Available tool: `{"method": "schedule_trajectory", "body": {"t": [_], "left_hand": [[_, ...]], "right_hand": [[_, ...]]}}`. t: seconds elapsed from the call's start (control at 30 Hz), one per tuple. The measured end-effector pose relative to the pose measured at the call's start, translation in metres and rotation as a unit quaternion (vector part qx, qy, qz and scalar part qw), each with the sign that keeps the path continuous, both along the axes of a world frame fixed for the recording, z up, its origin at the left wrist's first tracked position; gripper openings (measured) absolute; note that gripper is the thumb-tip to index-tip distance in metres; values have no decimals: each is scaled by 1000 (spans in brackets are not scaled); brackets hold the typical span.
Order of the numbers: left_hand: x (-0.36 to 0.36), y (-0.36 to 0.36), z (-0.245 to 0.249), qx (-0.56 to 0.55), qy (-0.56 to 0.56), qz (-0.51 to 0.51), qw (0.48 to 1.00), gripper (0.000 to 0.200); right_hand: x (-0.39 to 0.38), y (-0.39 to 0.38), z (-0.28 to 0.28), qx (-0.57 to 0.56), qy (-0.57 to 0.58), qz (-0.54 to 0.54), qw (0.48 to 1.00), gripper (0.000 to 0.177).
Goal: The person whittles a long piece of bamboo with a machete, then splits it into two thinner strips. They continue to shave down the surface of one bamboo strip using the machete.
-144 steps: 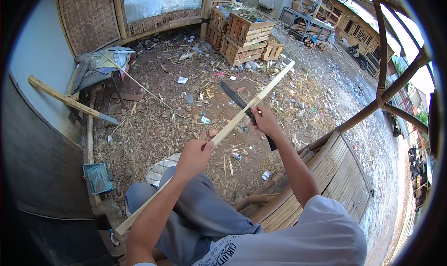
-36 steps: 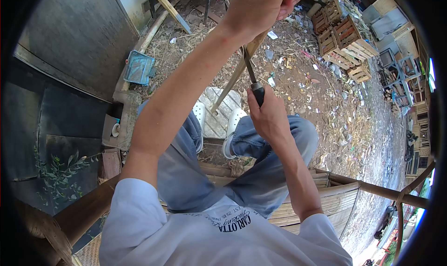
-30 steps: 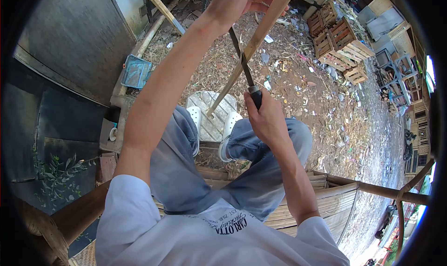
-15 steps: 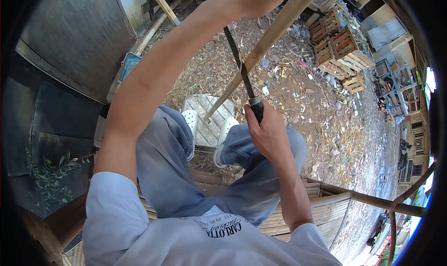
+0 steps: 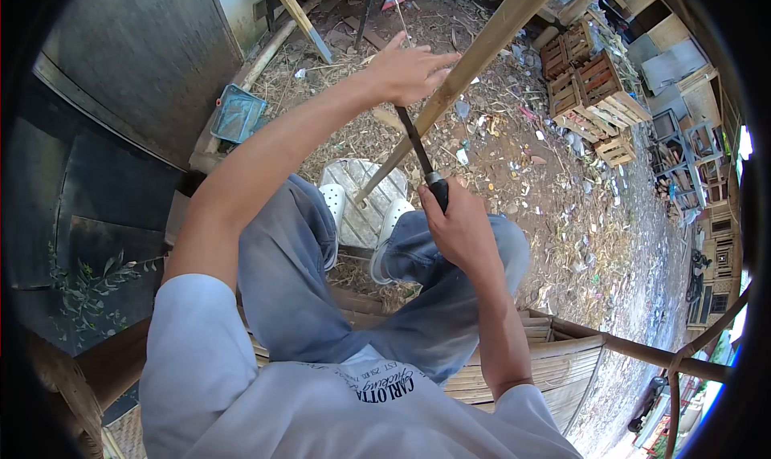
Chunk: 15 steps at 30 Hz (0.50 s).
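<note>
A long bamboo pole (image 5: 482,53) slants down from the top of the view, its lower end on a round slatted wooden stool top (image 5: 345,178) between my feet. My right hand (image 5: 462,226) is closed around the black handle of a long knife (image 5: 418,150). Its dark blade points up and away, close along the left side of the pole. My left hand (image 5: 409,69) has its fingers stretched out, fingertips right at the pole. It overlaps the far end of the blade, which is hidden behind it.
I sit on a bamboo slat bench (image 5: 554,371). My white clogs (image 5: 392,222) rest on the stool top. Wooden crates (image 5: 594,97) stand on the littered ground at right. A blue plastic container (image 5: 238,114) lies at left, near a dark wall panel (image 5: 136,57).
My left hand has come down and towards me from high on the pole, its fingers now spread. The right hand with the knife has shifted only slightly.
</note>
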<state>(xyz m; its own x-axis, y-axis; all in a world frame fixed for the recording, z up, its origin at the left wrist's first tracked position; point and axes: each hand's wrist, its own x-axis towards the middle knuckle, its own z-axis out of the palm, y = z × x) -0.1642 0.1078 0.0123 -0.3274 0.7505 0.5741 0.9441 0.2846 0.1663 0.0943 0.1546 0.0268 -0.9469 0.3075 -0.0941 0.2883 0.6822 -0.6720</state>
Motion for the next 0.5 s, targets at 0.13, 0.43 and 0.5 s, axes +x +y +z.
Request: {"method": "schedule_trajectory", "body": {"t": [0.13,0.43,0.5], "left_hand": [[9,-2,30,-54,-114,49,991,55],[169,113,-15,47,-334,-301,892,14],[165,119,-25,104,-423,-228,871,9]], "right_hand": [[8,2,-50,75,-51,48,995,38],[34,-30,-90,62,22,45,997,36],[38,-35,-84,-5,-111,30,993,38]]}}
